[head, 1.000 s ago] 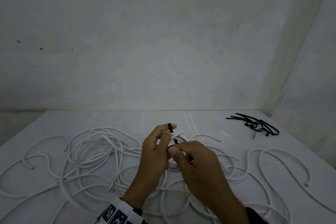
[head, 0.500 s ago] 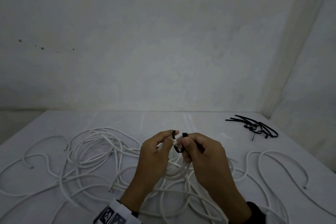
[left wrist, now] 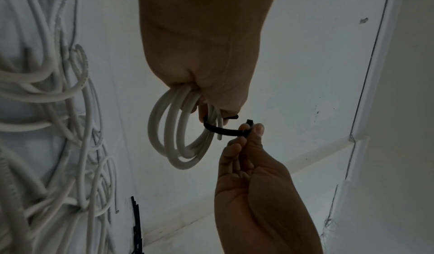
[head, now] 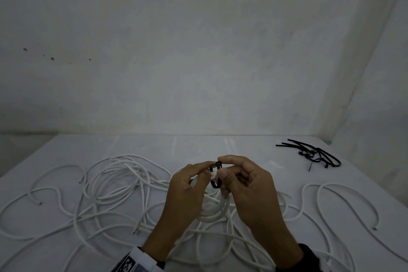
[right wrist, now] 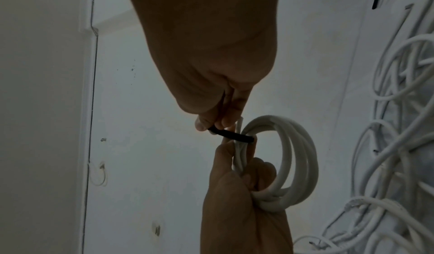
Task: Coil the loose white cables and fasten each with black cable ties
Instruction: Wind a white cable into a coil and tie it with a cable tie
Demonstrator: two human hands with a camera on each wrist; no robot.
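Note:
My left hand (head: 206, 171) grips a small coil of white cable (head: 217, 213) held above the table. A black cable tie (head: 215, 175) loops round the coil's strands near my fingertips. My right hand (head: 221, 166) pinches the tie between thumb and forefinger. In the left wrist view the coil (left wrist: 178, 137) hangs from the left hand (left wrist: 211, 113), and the tie (left wrist: 223, 130) runs from it to the right hand (left wrist: 250, 130). The right wrist view shows the right hand (right wrist: 211, 126) pinching the tie (right wrist: 232, 135) beside the coil (right wrist: 295, 165), which the left hand (right wrist: 239, 157) holds.
Several loose white cables (head: 114, 183) sprawl tangled over the white table (head: 198, 146), left, right and under my hands. A bunch of spare black cable ties (head: 313, 154) lies at the far right near the wall corner. Walls close the table at the back and right.
My right hand has swung up and over, bringing the tie's free end to the left fingertips. The tie now forms a loop round the coil. Both hands sit closer together.

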